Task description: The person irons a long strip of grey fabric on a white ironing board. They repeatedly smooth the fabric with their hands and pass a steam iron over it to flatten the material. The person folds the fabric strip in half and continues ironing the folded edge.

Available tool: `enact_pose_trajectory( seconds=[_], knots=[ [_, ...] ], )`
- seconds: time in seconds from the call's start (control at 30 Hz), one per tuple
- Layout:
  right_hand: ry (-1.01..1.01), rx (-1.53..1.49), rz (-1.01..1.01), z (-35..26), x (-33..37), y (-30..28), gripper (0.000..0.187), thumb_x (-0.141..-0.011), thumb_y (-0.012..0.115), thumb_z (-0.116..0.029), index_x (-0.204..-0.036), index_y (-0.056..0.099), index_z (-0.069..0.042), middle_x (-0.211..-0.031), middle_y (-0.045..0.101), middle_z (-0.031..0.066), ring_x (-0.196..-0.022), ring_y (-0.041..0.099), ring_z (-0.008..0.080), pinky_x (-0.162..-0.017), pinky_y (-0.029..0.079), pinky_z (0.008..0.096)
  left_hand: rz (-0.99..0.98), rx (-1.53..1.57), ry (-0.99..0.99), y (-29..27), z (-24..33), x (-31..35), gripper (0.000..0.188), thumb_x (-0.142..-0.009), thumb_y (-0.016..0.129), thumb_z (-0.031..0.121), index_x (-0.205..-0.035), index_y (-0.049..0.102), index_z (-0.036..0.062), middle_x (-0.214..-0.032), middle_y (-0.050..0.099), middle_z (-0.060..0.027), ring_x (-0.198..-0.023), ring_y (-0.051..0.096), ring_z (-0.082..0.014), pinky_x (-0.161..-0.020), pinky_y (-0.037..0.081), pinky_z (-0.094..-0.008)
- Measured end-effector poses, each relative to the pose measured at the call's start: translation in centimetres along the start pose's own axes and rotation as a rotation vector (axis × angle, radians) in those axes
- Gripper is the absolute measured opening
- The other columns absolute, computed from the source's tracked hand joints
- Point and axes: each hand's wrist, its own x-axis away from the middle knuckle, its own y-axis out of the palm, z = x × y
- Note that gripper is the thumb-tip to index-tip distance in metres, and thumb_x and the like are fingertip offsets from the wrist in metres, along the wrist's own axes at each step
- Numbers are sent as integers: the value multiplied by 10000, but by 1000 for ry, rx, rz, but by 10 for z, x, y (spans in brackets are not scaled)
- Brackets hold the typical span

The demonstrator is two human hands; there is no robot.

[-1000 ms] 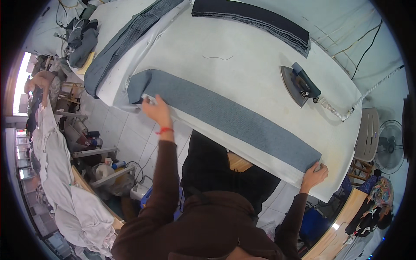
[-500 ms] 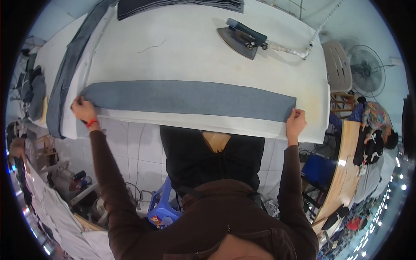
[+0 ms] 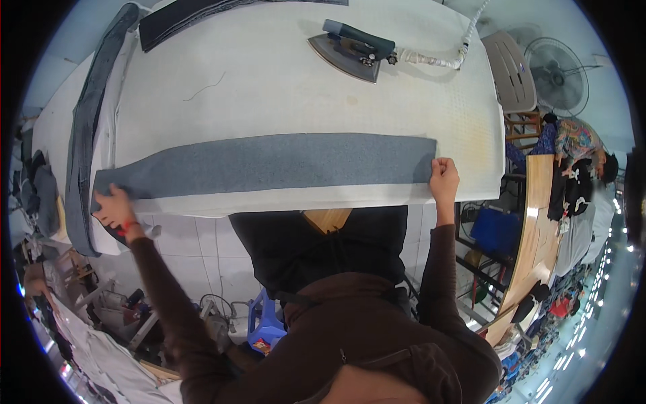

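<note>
A long blue-grey fabric strip [image 3: 269, 161] lies lengthwise along the near edge of the white-covered table [image 3: 269, 87]. At its left end my left hand [image 3: 116, 207] rests on the cloth, fingers spread, a red band at the wrist. My right hand [image 3: 444, 180] is closed on the strip's right end, pinching the edge between thumb and fingers. An iron [image 3: 352, 52] with a dark handle rests on the far right part of the table, its wrapped white cord running off to the upper right.
Dark folded fabric pieces [image 3: 182, 25] lie at the far edge. Another long grey cloth [image 3: 84, 135] hangs along the left side. A loose thread [image 3: 207, 89] lies on the table. To the right stand a beige chair [image 3: 509, 71], a fan [image 3: 557, 77] and a wooden bench [image 3: 531, 236], with a person beyond.
My left hand has gone from gripping the strip's left end to lying on it with fingers spread. That end now reaches farther left and nearer me. My right hand still pinches its end.
</note>
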Motion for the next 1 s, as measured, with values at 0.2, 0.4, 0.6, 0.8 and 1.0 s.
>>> enact_pose_trajectory(
  seconds=[0.2,0.4,0.6,0.8,1.0],
  knots=[
    [22,-43,-45,-14,0,2,266,-1053,891,-234,-1108,791,6,-793,796,105,-693,737,203,-698,582,358,-249,437,868,-94,120,334,690,-1114,747,481,-1717,614,173,-1846,397,-331,-1723,329,-564,-1380,268,-713],
    [0,-177,-37,4,-4,1,242,-1011,920,-196,-1053,794,7,-809,820,122,-709,763,205,-696,591,361,-413,144,1066,-139,169,436,659,-1183,592,525,-1799,522,303,-1911,405,-97,-1742,388,-376,-1384,259,-708],
    [-68,-28,50,-7,-19,-18,197,-994,915,-149,-1057,799,-3,-881,837,152,-753,797,253,-717,609,374,-432,82,1078,-134,167,436,685,-1183,618,470,-1825,475,277,-1930,354,-126,-1765,340,-375,-1373,248,-746],
    [-350,-277,-117,-19,-65,-11,141,-1010,848,-42,-1138,822,12,-1008,830,173,-842,798,305,-791,641,402,-706,630,1331,-147,246,504,516,-1082,789,233,-1584,709,145,-1739,575,-164,-1655,476,-394,-1326,357,-681],
    [-492,-147,-347,-25,-94,-14,150,-969,874,-10,-1105,814,7,-1022,785,141,-903,775,290,-807,619,393,-826,791,1335,-151,317,575,306,-957,914,171,-1239,801,133,-1237,718,-38,-1171,637,-293,-1050,461,-517]
  ],
)
